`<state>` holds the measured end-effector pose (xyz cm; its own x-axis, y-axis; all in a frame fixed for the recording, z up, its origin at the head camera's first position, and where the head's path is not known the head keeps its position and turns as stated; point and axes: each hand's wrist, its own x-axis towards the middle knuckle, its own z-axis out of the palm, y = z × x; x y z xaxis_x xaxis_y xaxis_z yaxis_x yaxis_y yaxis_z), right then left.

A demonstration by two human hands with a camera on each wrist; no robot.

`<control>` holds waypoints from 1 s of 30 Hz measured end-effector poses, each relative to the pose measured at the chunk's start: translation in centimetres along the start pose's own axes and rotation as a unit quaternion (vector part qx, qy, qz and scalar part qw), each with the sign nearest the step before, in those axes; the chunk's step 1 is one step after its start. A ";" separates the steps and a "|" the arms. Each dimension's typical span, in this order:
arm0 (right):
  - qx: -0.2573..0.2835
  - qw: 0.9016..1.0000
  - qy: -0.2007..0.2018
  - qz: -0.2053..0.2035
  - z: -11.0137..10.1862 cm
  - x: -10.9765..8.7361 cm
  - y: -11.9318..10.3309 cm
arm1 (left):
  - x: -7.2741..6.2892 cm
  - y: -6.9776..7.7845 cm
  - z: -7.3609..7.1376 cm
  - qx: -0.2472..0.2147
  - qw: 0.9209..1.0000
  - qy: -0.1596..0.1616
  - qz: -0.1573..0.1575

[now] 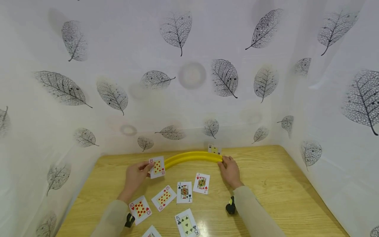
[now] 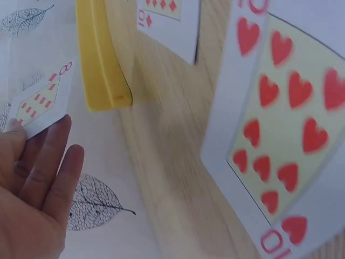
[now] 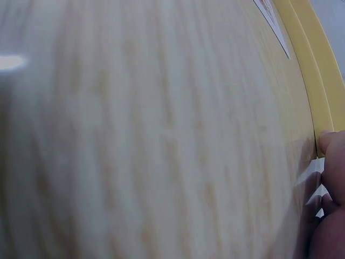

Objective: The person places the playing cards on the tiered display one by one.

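My left hand (image 1: pixel 137 177) pinches an eight of diamonds (image 1: pixel 158 167) between thumb and fingers. That card is face toward me, overlapping the left end of a curved yellow card holder (image 1: pixel 192 156) in the head view. The left wrist view shows the same eight of diamonds (image 2: pixel 46 102) apart from the holder's end (image 2: pixel 110 100). At the holder's right end my right hand (image 1: pixel 231 171) grips it, thumb (image 3: pixel 326 141) against the yellow edge; its other fingers are partly hidden. A black-suited card (image 1: pixel 214 149) stands upright at the holder near that hand.
Face up on the wooden table (image 1: pixel 266 191) lie a ten of hearts (image 1: pixel 140 210), ten of diamonds (image 1: pixel 164 198), jack of spades (image 1: pixel 184 192), jack of hearts (image 1: pixel 201 183) and five of clubs (image 1: pixel 187 223). Another card (image 1: pixel 151 232) is cut off below. A leaf-printed curtain (image 1: pixel 192 105) surrounds the table.
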<state>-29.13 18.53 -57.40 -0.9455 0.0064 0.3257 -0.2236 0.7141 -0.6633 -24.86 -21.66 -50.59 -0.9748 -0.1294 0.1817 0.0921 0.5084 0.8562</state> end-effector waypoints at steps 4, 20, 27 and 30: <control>-0.004 1.000 -0.005 0.006 0.1 0.0 0.2 | 0.4 0.6 1.3 0.033 0.998 0.006 0.048; -0.002 1.000 0.002 0.008 0.2 0.1 0.3 | 1.3 3.7 5.6 -0.023 0.995 -0.015 0.093; 0.002 1.000 -0.002 0.008 0.1 0.2 0.3 | 1.3 4.3 6.7 -0.033 0.993 -0.027 0.109; -0.003 1.000 -0.001 0.007 0.0 0.2 0.3 | 1.4 4.6 7.3 -0.038 0.993 -0.024 0.112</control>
<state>-29.39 18.73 -57.57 -0.9488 0.0143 0.3156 -0.2100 0.7177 -0.6639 -27.26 -13.27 -49.98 -0.9363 0.0219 0.3505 0.3217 0.4545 0.8307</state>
